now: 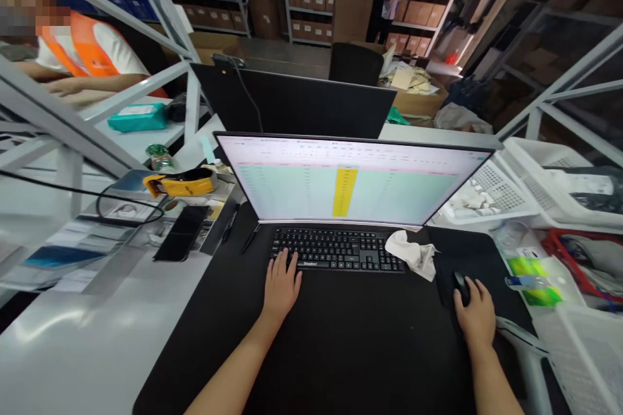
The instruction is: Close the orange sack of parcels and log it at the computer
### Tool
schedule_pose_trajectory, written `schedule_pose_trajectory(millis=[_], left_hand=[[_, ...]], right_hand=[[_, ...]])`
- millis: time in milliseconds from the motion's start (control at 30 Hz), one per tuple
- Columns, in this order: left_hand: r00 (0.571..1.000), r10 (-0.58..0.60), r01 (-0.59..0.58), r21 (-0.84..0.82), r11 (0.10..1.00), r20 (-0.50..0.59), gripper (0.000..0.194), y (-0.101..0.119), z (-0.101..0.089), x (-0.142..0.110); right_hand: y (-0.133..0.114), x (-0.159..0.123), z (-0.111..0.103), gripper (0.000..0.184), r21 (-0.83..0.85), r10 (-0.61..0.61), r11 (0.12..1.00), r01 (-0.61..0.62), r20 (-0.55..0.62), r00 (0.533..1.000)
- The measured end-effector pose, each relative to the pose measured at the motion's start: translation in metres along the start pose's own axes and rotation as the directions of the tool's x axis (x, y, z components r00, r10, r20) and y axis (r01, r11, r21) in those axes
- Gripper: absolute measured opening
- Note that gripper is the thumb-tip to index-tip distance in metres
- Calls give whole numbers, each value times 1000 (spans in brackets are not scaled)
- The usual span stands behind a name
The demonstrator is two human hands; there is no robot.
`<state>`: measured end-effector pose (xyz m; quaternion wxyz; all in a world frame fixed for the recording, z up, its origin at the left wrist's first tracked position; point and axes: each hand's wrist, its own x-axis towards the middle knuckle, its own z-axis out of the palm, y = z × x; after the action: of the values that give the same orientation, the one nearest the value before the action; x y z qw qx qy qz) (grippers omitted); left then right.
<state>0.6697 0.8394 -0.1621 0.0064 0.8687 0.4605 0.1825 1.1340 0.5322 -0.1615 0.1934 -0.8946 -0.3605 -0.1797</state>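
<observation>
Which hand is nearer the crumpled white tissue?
Right. The right hand is on the mouse, right of the tissue; the left hand is farther off, left of it, on the keyboard.

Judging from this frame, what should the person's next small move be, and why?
Probably a slight slide of the mouse with the right hand: that hand is already on it, and the lit screen shows a table with a yellow column. The left hand could stay put, its fingertips at the keyboard's lower left keys.

Black keyboard [335, 249], black mouse [460, 285]; white tissue [415, 255]; screen [292, 189] pale green, yellow stripe [345, 192].
</observation>
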Motion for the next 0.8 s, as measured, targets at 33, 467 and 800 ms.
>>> schedule_pose_trajectory(millis=[33,467,800], left_hand=[[1000,5,-5,0,1000,-14,49,-1,1,0],[998,18,-19,-2,1000,-55,50,-5,5,1],[997,41,-39,33,999,-60,50,-5,4,3]], right_hand=[[0,0,1,62,-8,10,1000,-10,-12,1000],[-11,-2,-5,51,-88,91,991,-101,-109,990],[-12,-4,-6,51,-97,18,995,-24,-60,998]])
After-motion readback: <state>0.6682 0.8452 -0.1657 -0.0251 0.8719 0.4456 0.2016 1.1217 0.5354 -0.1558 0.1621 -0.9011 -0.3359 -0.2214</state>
